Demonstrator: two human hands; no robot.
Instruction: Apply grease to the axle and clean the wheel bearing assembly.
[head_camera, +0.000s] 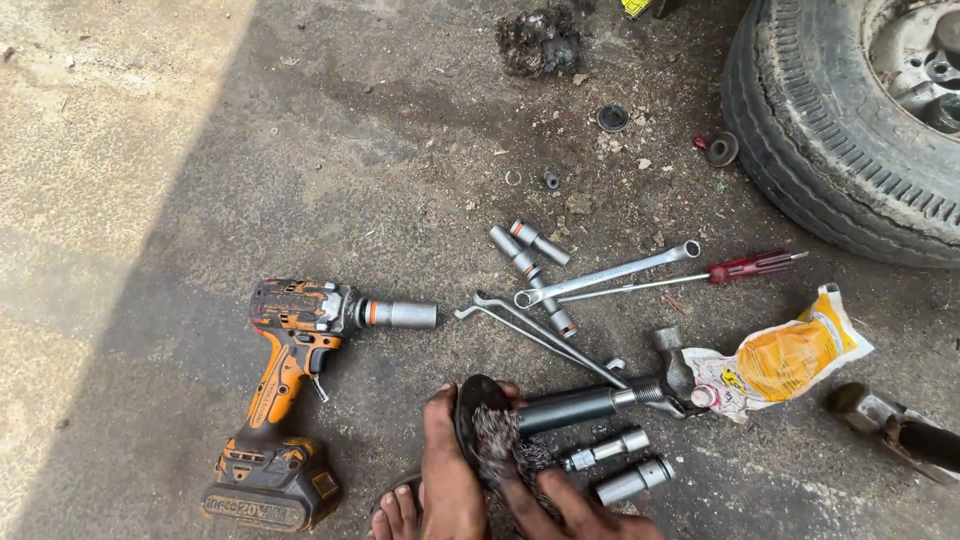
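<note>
A dark round rubber disc (472, 405) stood on edge, greasy, with a wad of grey steel wool (500, 445) pressed against its face.

Gritty concrete floor (150, 150), half sunlit

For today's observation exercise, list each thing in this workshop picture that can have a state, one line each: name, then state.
Impact driver: lying on its side, socket fitted.
Left hand: gripping a dark round part.
Right hand: fingers pressing steel wool to that part.
Red-handled screwdriver: lying flat, untouched.
Yellow packet: torn open, crumpled.
Tyre: mounted on its rim, upright.
</note>
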